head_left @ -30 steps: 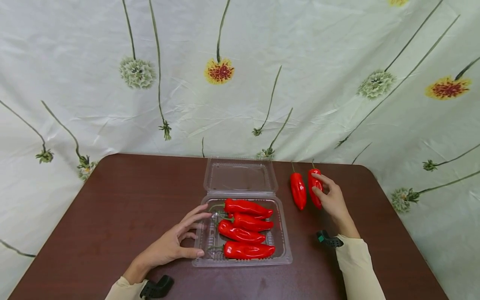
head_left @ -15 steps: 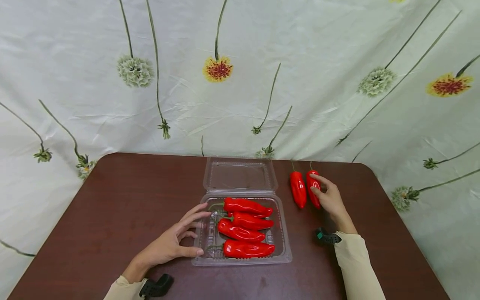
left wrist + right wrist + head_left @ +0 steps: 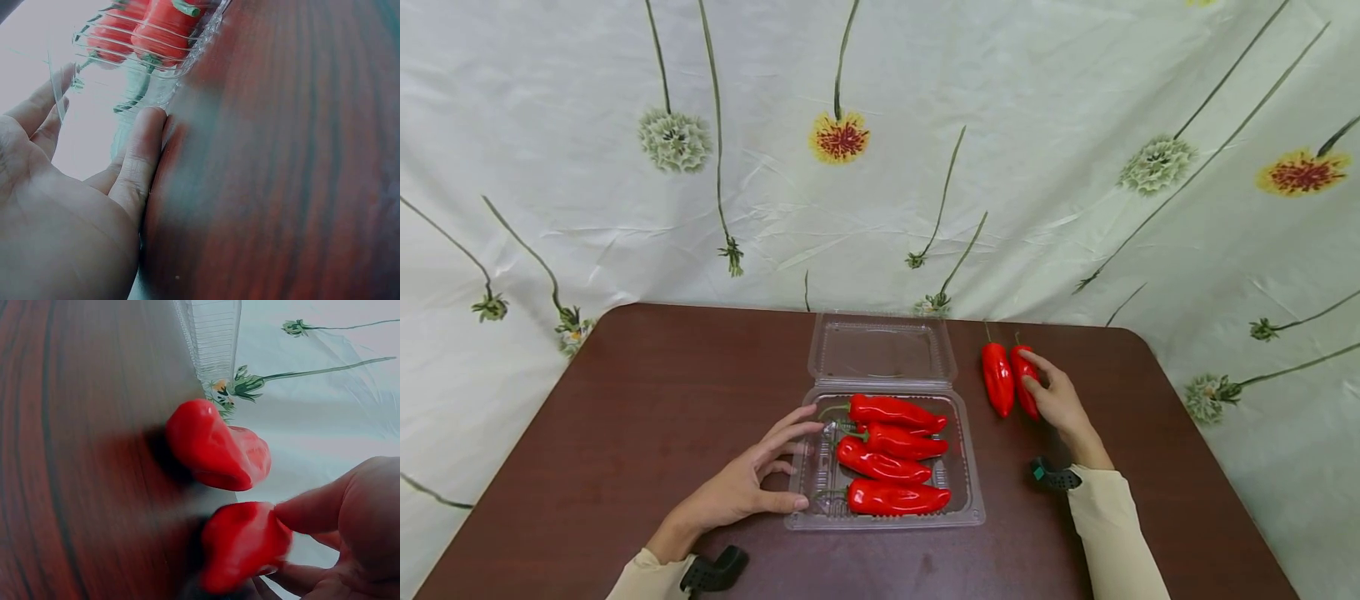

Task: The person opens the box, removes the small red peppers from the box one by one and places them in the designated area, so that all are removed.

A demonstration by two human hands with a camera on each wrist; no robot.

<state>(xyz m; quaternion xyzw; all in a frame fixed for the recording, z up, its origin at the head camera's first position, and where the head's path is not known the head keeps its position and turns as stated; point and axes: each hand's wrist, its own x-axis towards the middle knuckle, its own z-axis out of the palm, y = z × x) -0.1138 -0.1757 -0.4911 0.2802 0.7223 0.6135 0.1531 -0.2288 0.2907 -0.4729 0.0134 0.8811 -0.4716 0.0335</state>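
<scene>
A clear plastic clamshell container sits on the table with its lid folded back, holding several red peppers. My left hand rests against the container's left side, fingers spread and fairly straight. In the left wrist view the left thumb lies along the container's lower edge. To the right of the container, two long red peppers lie side by side. My right hand pinches the right-hand pepper between thumb and fingers. The other pepper lies just left of it, untouched.
The transparent lid lies open behind the container. A dark brown wooden table carries everything. Behind its far edge hangs a pale cloth printed with flowers.
My right hand has shifted slightly left with the right-hand pepper, bringing it closer to the other loose pepper. The left hand and the container have stayed in place.
</scene>
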